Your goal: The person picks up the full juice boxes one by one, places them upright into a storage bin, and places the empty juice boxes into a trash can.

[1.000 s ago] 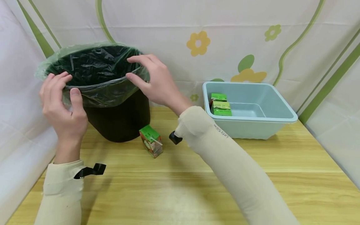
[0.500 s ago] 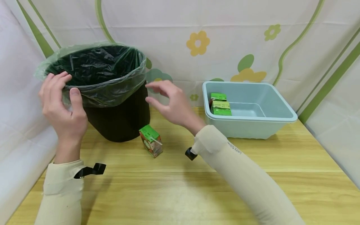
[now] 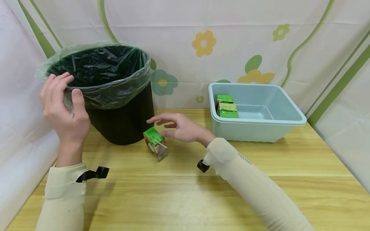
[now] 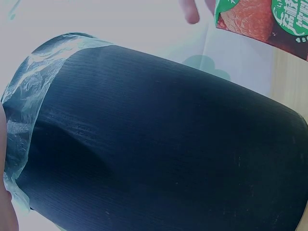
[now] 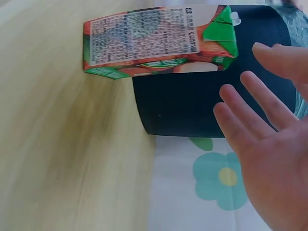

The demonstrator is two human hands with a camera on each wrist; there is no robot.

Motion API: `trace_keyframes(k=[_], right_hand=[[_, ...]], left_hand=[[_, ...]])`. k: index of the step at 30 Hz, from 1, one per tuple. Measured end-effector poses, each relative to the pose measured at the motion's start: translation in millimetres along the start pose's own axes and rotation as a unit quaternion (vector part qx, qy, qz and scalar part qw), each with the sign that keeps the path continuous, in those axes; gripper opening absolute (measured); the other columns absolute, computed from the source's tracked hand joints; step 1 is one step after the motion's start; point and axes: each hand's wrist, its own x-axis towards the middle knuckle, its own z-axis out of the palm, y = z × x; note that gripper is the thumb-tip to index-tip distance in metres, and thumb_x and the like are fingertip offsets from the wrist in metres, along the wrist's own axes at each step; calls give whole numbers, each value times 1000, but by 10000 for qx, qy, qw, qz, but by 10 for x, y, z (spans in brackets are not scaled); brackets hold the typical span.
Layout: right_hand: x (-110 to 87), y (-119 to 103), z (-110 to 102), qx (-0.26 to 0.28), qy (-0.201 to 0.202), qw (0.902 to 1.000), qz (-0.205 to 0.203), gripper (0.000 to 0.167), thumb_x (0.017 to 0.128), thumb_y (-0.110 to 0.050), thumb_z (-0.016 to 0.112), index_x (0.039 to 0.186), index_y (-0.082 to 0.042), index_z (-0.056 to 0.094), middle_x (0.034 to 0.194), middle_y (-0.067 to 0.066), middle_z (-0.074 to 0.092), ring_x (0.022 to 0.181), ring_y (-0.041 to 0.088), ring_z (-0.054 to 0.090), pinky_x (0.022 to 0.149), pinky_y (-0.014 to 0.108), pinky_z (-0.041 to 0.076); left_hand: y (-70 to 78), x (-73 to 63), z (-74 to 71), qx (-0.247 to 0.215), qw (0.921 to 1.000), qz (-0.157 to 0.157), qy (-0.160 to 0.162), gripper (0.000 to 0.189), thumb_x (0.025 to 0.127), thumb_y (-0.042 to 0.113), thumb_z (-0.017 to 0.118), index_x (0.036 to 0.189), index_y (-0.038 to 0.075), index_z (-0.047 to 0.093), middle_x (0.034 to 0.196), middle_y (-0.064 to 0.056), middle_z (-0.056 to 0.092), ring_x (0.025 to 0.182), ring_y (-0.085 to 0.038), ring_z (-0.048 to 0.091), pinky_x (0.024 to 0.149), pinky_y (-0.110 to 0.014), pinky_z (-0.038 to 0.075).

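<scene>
A black trash bin [image 3: 124,122] with a translucent green liner bag [image 3: 115,93] folded over its rim stands at the left. My left hand [image 3: 65,109] holds its front-left rim, fingers over the edge and thumb against the outer bag. The exact contact is hard to see. A juice box [image 3: 156,146], green on top with a white straw, stands on the table before the bin. My right hand [image 3: 182,128] hovers just right of it, fingers extended and apart from the box. In the right wrist view, that hand [image 5: 274,130] has a gap between thumb and fingers.
A light blue plastic tub [image 3: 245,131] stands at the right, with several green-topped juice boxes [image 3: 226,107] along its left side. Behind everything hangs a white curtain [image 3: 179,48] with flowers. Wooden table [image 3: 162,199] stretches in front.
My right hand has moved from the bin's right rim, rightward and down, to beside the juice box. My left hand, the bin and the box stay where they were.
</scene>
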Motion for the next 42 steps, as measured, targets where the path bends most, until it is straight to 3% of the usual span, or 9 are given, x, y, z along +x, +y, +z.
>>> trace_keyframes(k=[7, 15, 22, 31, 42], right_hand=[[-11, 98, 32, 381, -449, 9982, 124, 50, 97, 0, 66, 144, -16, 67, 161, 2, 53, 151, 17, 47, 125, 53, 41], [-6, 145, 89, 188, -558, 9980, 238, 49, 96, -1, 66, 141, -20, 69, 164, 1, 49, 154, 18, 41, 124, 56, 41], [-9, 153, 154, -198, -357, 9988, 265, 44, 95, -7, 75, 135, -24, 73, 160, -1, 50, 150, 18, 44, 122, 50, 44], [-29, 153, 208, -316, 134, 9994, 90, 37, 93, -11, 81, 129, -17, 76, 154, 8, 51, 143, 20, 51, 124, 40, 44], [-27, 142, 179, -435, 554, 9972, -262, 37, 95, -9, 75, 131, -13, 76, 156, 6, 52, 145, 26, 52, 119, 33, 48]], left_hand=[[-37, -1, 3, 43, 10000, -14, -60, 48, 98, 36, 56, 123, 0, 76, 135, -5, 74, 143, -15, 56, 129, -32, 29], [-50, 4, -2, 54, 9999, -25, -83, 47, 98, 36, 56, 122, 1, 77, 135, -5, 74, 143, -15, 56, 129, -32, 29], [-25, 3, 0, 10, 10000, 11, -35, 48, 98, 36, 56, 122, -1, 76, 133, -7, 75, 142, -16, 57, 129, -33, 29], [-54, 11, 2, 55, 10000, 9, -57, 48, 98, 36, 56, 123, 1, 76, 134, -6, 75, 143, -15, 56, 129, -32, 29], [-92, 2, -2, 59, 9999, -9, -115, 48, 98, 37, 56, 124, 1, 76, 136, -5, 74, 144, -17, 55, 129, -32, 29]])
